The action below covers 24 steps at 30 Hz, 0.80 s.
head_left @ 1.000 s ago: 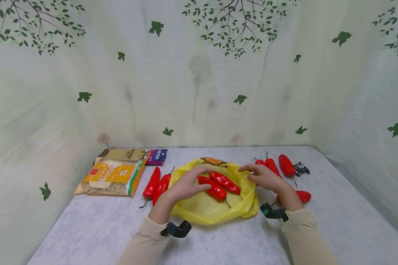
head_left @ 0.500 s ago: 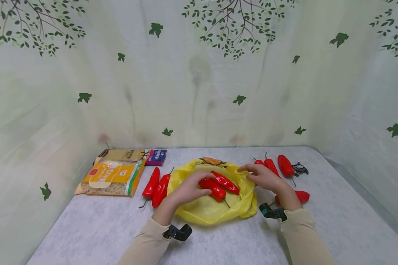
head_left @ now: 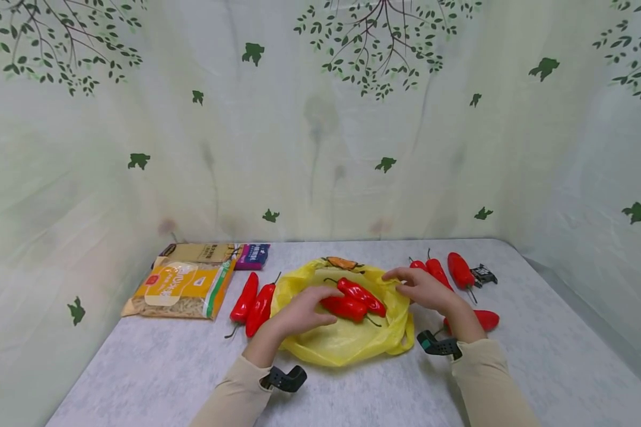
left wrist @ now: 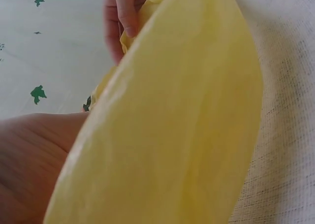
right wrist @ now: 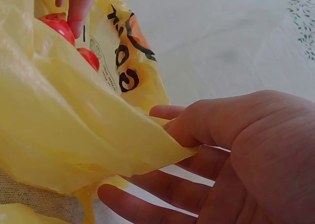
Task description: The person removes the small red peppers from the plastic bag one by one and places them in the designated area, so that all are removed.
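Note:
A yellow plastic bag (head_left: 347, 347) lies spread with its mouth open, and two red chili peppers (head_left: 352, 308) rest inside it. My left hand (head_left: 304, 311) reaches over the bag's left side, fingers and thumb apart at the end of the nearer pepper. In the right wrist view, its fingers (right wrist: 81, 7) come down right at a pepper (right wrist: 59, 27). Thumb and fingers of my right hand (head_left: 424, 287) pinch the bag's right rim; the right wrist view shows the bag's edge (right wrist: 167, 147) between them. The bag hides most of my left hand in the left wrist view.
Two red peppers (head_left: 253, 305) lie left of the bag, beside packaged dry foods (head_left: 178, 287). On the right are several more peppers (head_left: 461, 270) and a small black packet (head_left: 483, 274). A patterned curtain (head_left: 320, 136) hangs behind the table (head_left: 155, 367).
My left hand has drawn slightly back, down and left. The nearer pepper has turned, its left end swinging toward me and its stem to the right. My right hand stays at the rim.

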Tool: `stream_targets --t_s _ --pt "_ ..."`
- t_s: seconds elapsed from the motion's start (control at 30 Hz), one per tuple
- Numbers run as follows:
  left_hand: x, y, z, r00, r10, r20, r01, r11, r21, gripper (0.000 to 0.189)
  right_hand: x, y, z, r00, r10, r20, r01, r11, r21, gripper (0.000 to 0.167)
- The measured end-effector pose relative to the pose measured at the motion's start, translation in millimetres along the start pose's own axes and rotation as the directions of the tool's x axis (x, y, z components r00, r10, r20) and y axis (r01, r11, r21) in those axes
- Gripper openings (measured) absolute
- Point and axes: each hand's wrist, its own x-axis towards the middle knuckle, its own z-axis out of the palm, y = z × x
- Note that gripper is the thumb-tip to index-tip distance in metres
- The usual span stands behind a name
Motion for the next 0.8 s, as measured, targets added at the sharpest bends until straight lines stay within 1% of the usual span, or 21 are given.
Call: stream_targets --t_s 0.03,0.2,0.33,0.4,0.5,0.7,0.8 --pt "-0.2 -0.2 0.4 1.0 0.007 -0.004 -0.007 1.0 0.015 0.046 0.3 0 0 1.0 -0.002 -0.001 0.002 1.0 -0.004 0.031" --pt "-0.6 0.6 2.5 1.0 -0.002 -0.004 0.002 0.999 0.039 0.044 2.6 1 0 1.0 0.003 -0.006 -0.003 1.0 -0.015 0.032" --pt "-0.5 1.0 4.9 1.0 -0.027 0.006 0.027 1.0 0.016 0.042 3.0 0 1 1.0 0.019 -0.002 -0.019 1.0 -0.019 0.032" --pt "-0.1 1.5 6.0 0.999 -0.045 0.003 0.045 0.999 -0.002 0.041 2.6 -1 1 1.0 0.023 -0.001 -0.023 1.0 -0.02 0.032" --pt "1.0 2.4 7.8 0.999 -0.054 -0.006 0.054 0.998 -0.013 0.041 2.3 -2 2 1.0 0.021 0.0 -0.021 1.0 -0.02 0.032" --pt "2.6 8.0 14.3 0.996 -0.088 -0.002 0.088 0.996 -0.008 0.046 2.2 -2 3 1.0 0.027 0.006 -0.027 0.999 -0.017 0.034" --pt "3.0 10.6 18.9 0.996 -0.092 -0.01 0.092 0.996 0.014 0.048 2.0 -2 3 0.999 0.031 0.005 -0.031 0.999 -0.021 0.033"
